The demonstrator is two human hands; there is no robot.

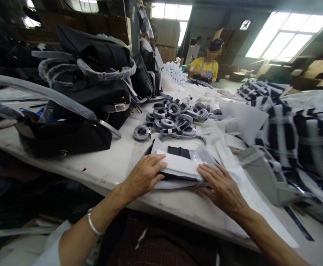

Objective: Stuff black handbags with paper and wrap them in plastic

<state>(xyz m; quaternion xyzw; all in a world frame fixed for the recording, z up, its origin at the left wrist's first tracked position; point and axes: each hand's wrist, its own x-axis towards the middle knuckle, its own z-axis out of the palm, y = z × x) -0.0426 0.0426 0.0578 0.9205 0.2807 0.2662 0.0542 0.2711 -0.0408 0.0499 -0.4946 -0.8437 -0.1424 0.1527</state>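
Observation:
On the table in front of me lies a folded black bag [178, 151] with a white foam sheet [175, 163] and clear plastic around it. My left hand [146, 171] grips its left end, fingers across the foam and thumb at the front edge. At the right end, the fingers of my right hand [219, 184] press on the plastic wrap, with the thumb side under the front edge. The hands hide both ends of the bag. Just behind it sits a heap of coiled, plastic-wrapped straps [168, 123].
Black handbags with wrapped handles [89, 92] are piled at the left. Toward the right stand a grey plastic tape dispenser [266, 173] and stacks of black bags with white wrapping [291, 136]. A person in yellow [204, 68] works across the table [108, 162].

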